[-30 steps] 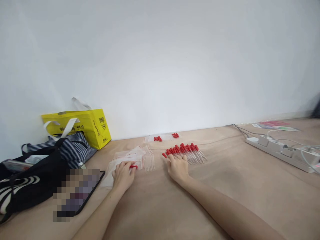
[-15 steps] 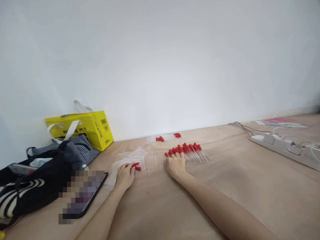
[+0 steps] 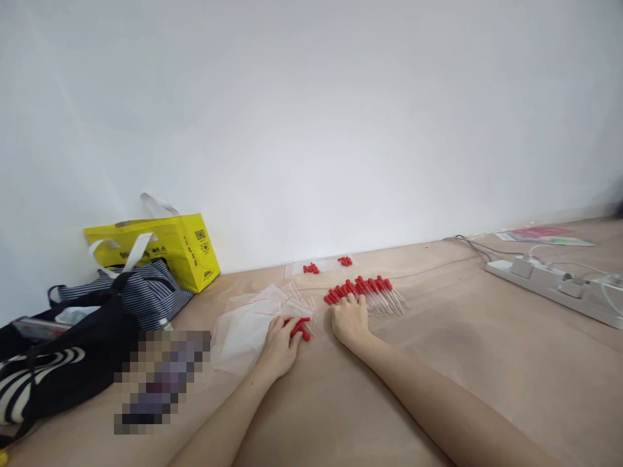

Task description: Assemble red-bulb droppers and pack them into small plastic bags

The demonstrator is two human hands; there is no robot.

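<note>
My left hand lies on the tan table, its fingers closed on a few red-capped droppers beside a pile of clear zip bags. A few bare glass tubes lie just beyond those fingers. My right hand rests flat with its fingers apart, its fingertips touching the near end of a row of several red-capped glass droppers. Farther back, a clear bag with two small clusters of red caps lies near the wall.
At the left stand a yellow bag, a striped bag, a black bag and a blurred flat device. A white power strip with cables and a packet lie at the right. A white wall rises behind.
My left hand has slid to the right with the red-capped droppers, away from the bags and toward my right hand. My right hand has stayed at the row of droppers.
</note>
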